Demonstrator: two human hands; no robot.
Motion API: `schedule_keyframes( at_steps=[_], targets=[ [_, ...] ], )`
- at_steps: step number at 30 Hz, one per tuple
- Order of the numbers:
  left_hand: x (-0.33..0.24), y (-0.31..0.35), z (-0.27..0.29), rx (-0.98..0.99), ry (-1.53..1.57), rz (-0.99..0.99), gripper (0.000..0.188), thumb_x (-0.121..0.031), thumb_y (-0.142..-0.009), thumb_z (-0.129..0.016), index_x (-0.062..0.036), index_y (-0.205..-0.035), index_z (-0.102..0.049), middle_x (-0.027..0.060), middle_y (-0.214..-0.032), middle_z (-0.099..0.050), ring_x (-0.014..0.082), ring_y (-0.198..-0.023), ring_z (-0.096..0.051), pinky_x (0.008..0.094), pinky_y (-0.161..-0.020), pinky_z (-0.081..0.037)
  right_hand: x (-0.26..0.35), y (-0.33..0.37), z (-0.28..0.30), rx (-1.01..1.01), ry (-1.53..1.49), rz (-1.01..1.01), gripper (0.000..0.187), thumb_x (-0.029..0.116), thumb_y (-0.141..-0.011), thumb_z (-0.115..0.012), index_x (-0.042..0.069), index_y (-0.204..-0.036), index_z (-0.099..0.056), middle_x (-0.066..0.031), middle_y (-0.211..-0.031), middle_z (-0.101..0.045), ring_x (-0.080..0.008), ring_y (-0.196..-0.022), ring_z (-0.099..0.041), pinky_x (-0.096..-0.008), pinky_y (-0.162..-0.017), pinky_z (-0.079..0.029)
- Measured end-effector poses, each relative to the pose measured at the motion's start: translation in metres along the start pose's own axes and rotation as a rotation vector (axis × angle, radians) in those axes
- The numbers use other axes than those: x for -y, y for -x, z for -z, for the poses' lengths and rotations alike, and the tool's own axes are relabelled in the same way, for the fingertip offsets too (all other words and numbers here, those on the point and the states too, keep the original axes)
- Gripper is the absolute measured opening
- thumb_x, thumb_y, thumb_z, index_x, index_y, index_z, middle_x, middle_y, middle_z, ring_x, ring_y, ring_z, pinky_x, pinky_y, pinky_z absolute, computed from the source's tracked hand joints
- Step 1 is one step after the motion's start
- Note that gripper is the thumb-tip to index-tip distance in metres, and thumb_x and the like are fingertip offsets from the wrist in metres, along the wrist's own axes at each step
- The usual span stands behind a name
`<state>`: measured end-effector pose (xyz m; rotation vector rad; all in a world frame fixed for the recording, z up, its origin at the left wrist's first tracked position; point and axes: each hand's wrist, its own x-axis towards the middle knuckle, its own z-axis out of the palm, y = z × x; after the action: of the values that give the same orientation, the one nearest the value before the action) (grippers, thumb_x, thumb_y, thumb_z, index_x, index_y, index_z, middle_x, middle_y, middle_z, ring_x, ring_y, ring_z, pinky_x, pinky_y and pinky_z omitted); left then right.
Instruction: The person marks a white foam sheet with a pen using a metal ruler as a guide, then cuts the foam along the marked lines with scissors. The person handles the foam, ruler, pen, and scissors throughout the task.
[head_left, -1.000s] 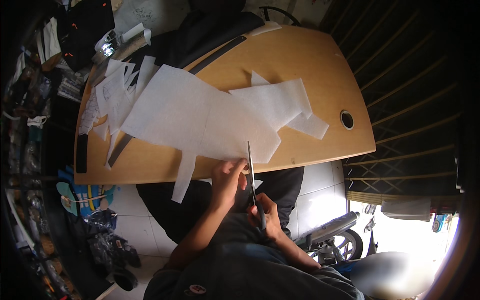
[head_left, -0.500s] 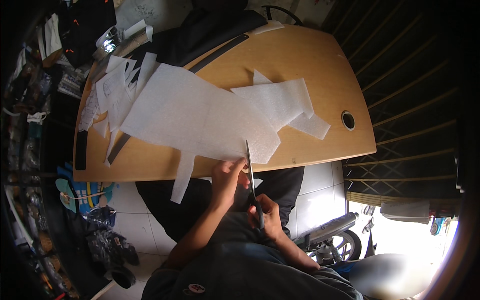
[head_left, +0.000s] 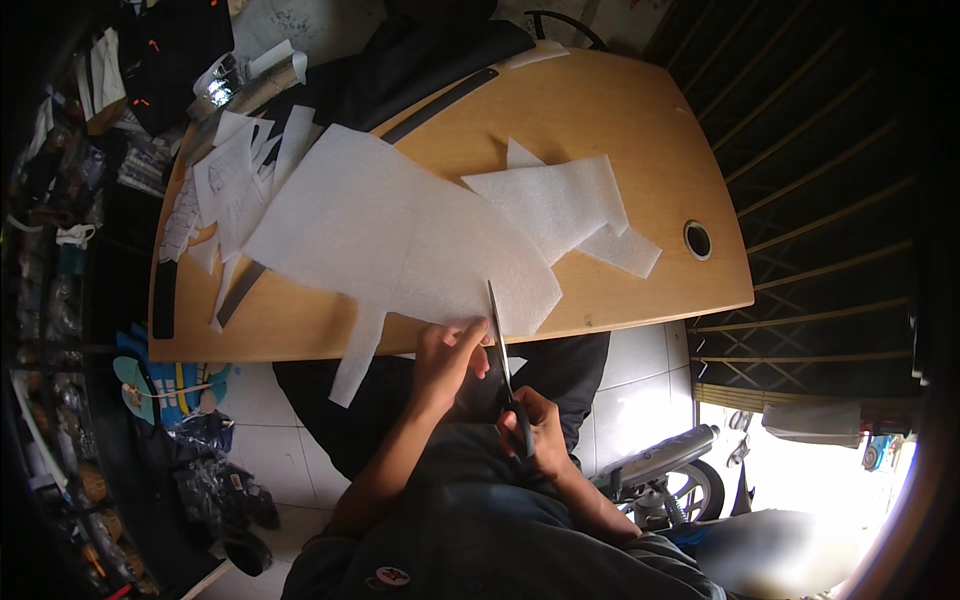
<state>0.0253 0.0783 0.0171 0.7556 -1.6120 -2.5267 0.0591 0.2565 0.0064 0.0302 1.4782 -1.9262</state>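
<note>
A large white foam-like sheet [head_left: 390, 225] lies across the front of the wooden table [head_left: 640, 110]. My left hand [head_left: 450, 362] pinches its near edge between thumb and fingers. Long-bladed scissors [head_left: 502, 350] with black handles are in my right hand [head_left: 538, 435], fingers through the grips. The blades point away from me across the sheet's near edge, just right of my left fingertips. How far apart the blades stand is hard to make out. From beneath the sheet a narrow white strip [head_left: 357, 360] hangs over the table's front edge.
Smaller white pieces [head_left: 565, 200] lie to the right of the sheet; scraps [head_left: 225, 180] pile up at the left. Black cloth [head_left: 420, 65] and a dark flat strip [head_left: 440, 107] are farther back. A round hole [head_left: 697, 240] pierces the tabletop near its right end. A motorcycle wheel [head_left: 690, 490] stands lower right.
My left hand and the sheet's near edge have shifted slightly left. The scissors have moved a little with it, and the hanging strip has swung a bit to the left.
</note>
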Motion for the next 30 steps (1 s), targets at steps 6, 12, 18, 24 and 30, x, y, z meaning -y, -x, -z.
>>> schedule_keyframes(
  at_steps=[6,12,18,24,30],
  targets=[
    [-0.016,-0.002,0.026,0.259,-0.213,0.083,0.031,-0.024,-0.093,-0.065,0.003,-0.079,-0.064,0.0059,-0.057,-0.059,0.011,-0.046,-0.055,0.0244,-0.044,-0.042,0.005,0.0,0.014,0.139,0.003,0.002,0.046,0.041,-0.087,-0.073,0.002,-0.091,-0.05,-0.0038,-0.064,-0.054,-0.0097,-0.049,-0.052,-0.0232,-0.044,-0.037],
    [-0.052,-0.007,0.051,0.475,-0.441,0.15,0.036,-0.031,-0.094,-0.064,0.0002,-0.076,-0.063,0.0066,-0.053,-0.059,0.0099,-0.045,-0.054,0.0239,-0.044,-0.04,0.022,0.003,0.02,0.286,0.147,-0.043,0.063,0.059,-0.081,-0.072,0.001,-0.093,-0.051,-0.0059,-0.07,-0.058,-0.0111,-0.052,-0.058,-0.0206,-0.042,-0.037],
    [-0.075,-0.008,0.053,0.539,-0.749,0.164,0.04,-0.034,-0.095,-0.063,-0.0012,-0.071,-0.063,0.0045,-0.049,-0.058,0.0091,-0.042,-0.05,0.0267,-0.043,-0.035,0.021,0.002,0.026,0.336,0.224,-0.101,0.07,0.064,-0.079,-0.071,-0.001,-0.097,-0.053,-0.0063,-0.072,-0.06,-0.011,-0.054,-0.061,-0.02,-0.043,-0.039],
    [-0.079,-0.005,0.046,0.483,-0.758,0.166,0.041,-0.034,-0.093,-0.065,-0.0015,-0.068,-0.061,0.0045,-0.048,-0.056,0.0096,-0.041,-0.051,0.0269,-0.043,-0.037,0.027,0.003,0.019,0.323,0.217,-0.072,0.063,0.059,-0.083,-0.07,-0.001,-0.096,-0.053,-0.0053,-0.068,-0.059,-0.0106,-0.055,-0.059,-0.0214,-0.047,-0.04],
    [-0.084,-0.005,0.038,0.48,-0.792,0.175,0.044,-0.033,-0.094,-0.067,-0.0029,-0.063,-0.057,0.0041,-0.049,-0.055,0.009,-0.041,-0.051,0.0255,-0.043,-0.035,0.032,0.001,0.02,0.346,0.21,-0.091,0.052,0.049,-0.088,-0.069,0.001,-0.095,-0.051,-0.0036,-0.065,-0.058,-0.0103,-0.058,-0.057,-0.0239,-0.054,-0.042]
  ],
)
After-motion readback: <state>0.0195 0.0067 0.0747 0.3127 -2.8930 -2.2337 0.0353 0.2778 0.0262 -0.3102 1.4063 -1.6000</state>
